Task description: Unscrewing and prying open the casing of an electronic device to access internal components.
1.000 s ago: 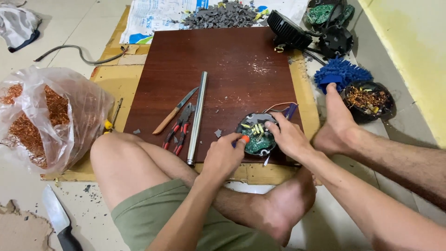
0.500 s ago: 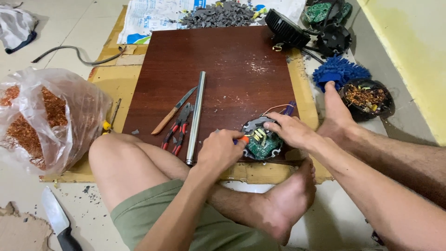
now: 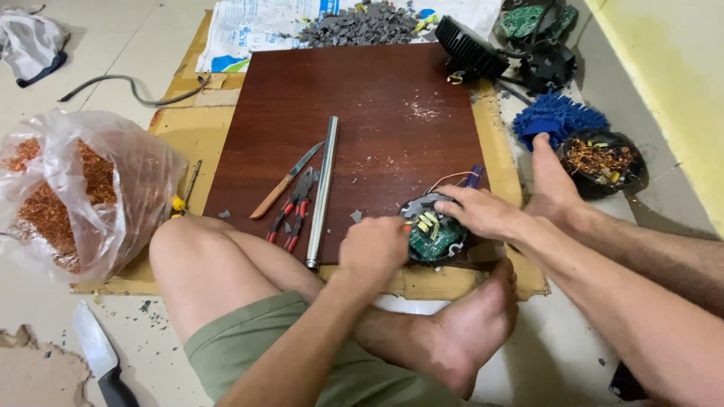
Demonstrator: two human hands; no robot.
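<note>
**Both hands down on the green circuit board**

Right hand (image 3: 483, 213) lies flat over the far side of the circuit board (image 3: 434, 237), fingers spread and pressing it onto the wooden board (image 3: 377, 113). Left hand (image 3: 375, 249) is curled in a loose fist right at the near-left edge of the circuit board, fingers bent under; whether it grips a tool there, I cannot tell. The circuit board sits between the two hands, round, green, with yellow parts on top, and thin wires (image 3: 452, 179) run off beyond the right hand. Left of the left hand, just beside it, lies a metal tube (image 3: 323, 188), then red-handled pliers (image 3: 292, 209) and a knife (image 3: 286, 181) with a wooden handle. Farther left sits a clear bag of copper wire (image 3: 68, 188). Beyond the right hand: a blue brush (image 3: 558, 120) and a black bowl (image 3: 601, 160) of scraps.
</note>
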